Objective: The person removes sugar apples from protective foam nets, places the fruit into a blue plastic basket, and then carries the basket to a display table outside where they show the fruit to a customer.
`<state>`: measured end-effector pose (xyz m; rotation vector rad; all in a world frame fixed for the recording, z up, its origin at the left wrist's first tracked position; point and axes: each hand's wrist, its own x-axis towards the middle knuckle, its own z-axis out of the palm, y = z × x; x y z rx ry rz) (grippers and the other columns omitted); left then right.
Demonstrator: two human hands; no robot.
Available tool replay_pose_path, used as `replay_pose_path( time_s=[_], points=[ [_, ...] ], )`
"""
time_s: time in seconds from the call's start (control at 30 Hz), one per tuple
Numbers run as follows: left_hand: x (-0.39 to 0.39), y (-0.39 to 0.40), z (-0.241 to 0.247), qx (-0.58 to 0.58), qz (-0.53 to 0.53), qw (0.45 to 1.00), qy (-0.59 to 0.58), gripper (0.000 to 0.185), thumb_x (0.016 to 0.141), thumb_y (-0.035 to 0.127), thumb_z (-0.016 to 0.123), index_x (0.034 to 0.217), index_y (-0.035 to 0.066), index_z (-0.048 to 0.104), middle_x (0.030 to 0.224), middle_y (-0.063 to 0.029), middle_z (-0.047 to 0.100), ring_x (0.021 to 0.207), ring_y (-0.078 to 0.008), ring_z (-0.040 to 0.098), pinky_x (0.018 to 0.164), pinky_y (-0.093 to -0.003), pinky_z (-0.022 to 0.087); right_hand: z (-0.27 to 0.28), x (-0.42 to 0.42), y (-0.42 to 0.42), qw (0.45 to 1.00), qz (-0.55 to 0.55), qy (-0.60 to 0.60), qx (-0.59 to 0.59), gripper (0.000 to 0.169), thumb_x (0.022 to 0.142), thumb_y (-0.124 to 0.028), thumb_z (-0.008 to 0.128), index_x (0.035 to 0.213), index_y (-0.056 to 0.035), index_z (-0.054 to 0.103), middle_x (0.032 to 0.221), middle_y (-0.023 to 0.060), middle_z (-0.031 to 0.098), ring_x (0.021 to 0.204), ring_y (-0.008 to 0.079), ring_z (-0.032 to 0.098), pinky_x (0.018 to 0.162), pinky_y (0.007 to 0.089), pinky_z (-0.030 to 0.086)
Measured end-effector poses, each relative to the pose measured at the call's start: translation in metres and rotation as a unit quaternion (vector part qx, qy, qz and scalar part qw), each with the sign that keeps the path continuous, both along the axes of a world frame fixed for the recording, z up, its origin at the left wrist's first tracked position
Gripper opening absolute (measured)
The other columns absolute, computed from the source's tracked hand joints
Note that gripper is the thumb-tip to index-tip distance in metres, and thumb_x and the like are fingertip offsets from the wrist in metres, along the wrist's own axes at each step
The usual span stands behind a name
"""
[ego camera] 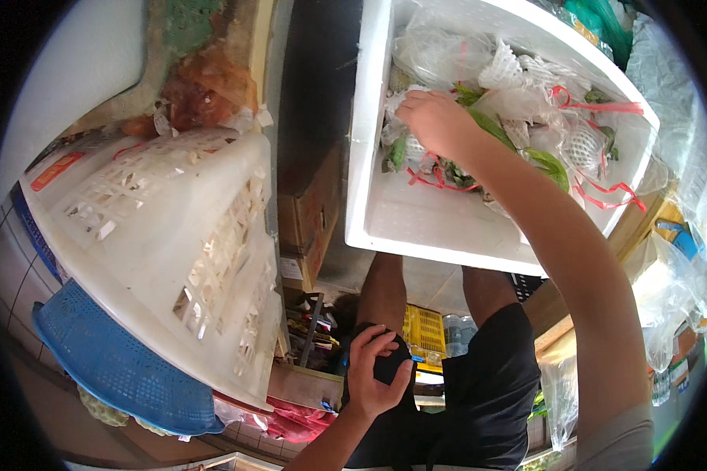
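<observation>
My right hand (439, 123) reaches into a white styrofoam box (448, 254). Its fingertips touch white wrapping at the box's left side, and whether they grip it is hidden. Around the hand lie clear plastic bags (439, 56), white foam fruit netting (583, 144), green leaves (545, 165) and red plastic ribbon (618, 108). The wrapped contents are mostly hidden. My left hand (374, 377) hovers over or rests on my knee in black shorts, holding nothing, its fingers curled and apart.
To the left stands a white plastic crate (153, 218) with lattice sides, with a blue plastic basket (129, 359) below it. Cardboard boxes (309, 206) are beside the styrofoam box. A yellow crate (425, 332) shows between my legs. Clear plastic bags (663, 288) hang at the right.
</observation>
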<state>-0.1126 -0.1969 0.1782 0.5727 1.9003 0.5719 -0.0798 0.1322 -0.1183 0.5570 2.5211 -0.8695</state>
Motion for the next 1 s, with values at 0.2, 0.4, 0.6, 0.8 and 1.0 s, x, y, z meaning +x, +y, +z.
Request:
replay_pose_path(
  time_s=[0.2, 0.4, 0.6, 0.8, 1.0],
  points=[
    [-0.005, 0.005, -0.007, 0.015, -0.026, 1.0, -0.002, 0.049, 0.087, 0.01, 0.079, 0.132, 0.003, 0.061, 0.136, -0.0158, 0.053, 0.099, -0.0195, 0.069, 0.086, -0.0322, 0.056, -0.089, -0.01, -0.007, 0.984, -0.071, -0.123, 0.111, 0.061, 0.096, -0.012, 0.052, 0.156, -0.0018, 0.042, 0.165, 0.016, 0.037, 0.129, 0.0313, 0.057, 0.106, 0.0454, 0.047],
    [-0.01, 0.007, -0.007, 0.009, -0.022, 1.0, 0.0, 0.046, 0.086, 0.011, 0.079, 0.129, 0.002, 0.064, 0.136, -0.0162, 0.055, 0.097, -0.0191, 0.069, 0.085, -0.0316, 0.056, -0.089, -0.021, -0.026, 0.972, -0.076, -0.162, 0.151, 0.055, 0.101, -0.017, 0.047, 0.154, -0.0033, 0.047, 0.158, 0.013, 0.046, 0.126, 0.0291, 0.057, 0.107, 0.0437, 0.041],
    [-0.013, 0.01, -0.008, 0.018, -0.033, 0.999, 0.015, 0.046, 0.086, 0.011, 0.079, 0.129, 0.001, 0.064, 0.135, -0.0159, 0.056, 0.096, -0.0186, 0.069, 0.084, -0.0309, 0.056, -0.075, -0.012, -0.049, 0.984, -0.041, -0.102, 0.139, 0.054, 0.099, -0.016, 0.051, 0.153, -0.0143, 0.052, 0.165, 0.013, 0.037, 0.128, 0.0284, 0.055, 0.105, 0.044, 0.042],
    [-0.016, 0.007, -0.01, 0.021, -0.031, 0.999, -0.003, 0.047, 0.085, 0.011, 0.08, 0.128, 0.002, 0.063, 0.134, -0.0154, 0.056, 0.097, -0.0188, 0.069, 0.085, -0.0311, 0.056, -0.081, -0.021, -0.064, 0.978, -0.049, -0.16, 0.124, 0.044, 0.099, -0.019, 0.052, 0.142, -0.0157, 0.062, 0.155, 0.0102, 0.05, 0.129, 0.0269, 0.052, 0.102, 0.0443, 0.042],
    [-0.015, 0.004, -0.006, -0.009, -0.044, 0.999, 0.002, 0.047, 0.085, 0.011, 0.081, 0.127, 0.003, 0.063, 0.134, -0.015, 0.057, 0.097, -0.0189, 0.07, 0.085, -0.0313, 0.056, -0.042, -0.055, -0.017, 0.969, 0.076, -0.2, 0.122, 0.044, 0.1, -0.024, 0.054, 0.142, -0.0159, 0.061, 0.151, 0.0098, 0.055, 0.132, 0.0276, 0.052, 0.105, 0.0482, 0.042]
  ],
)
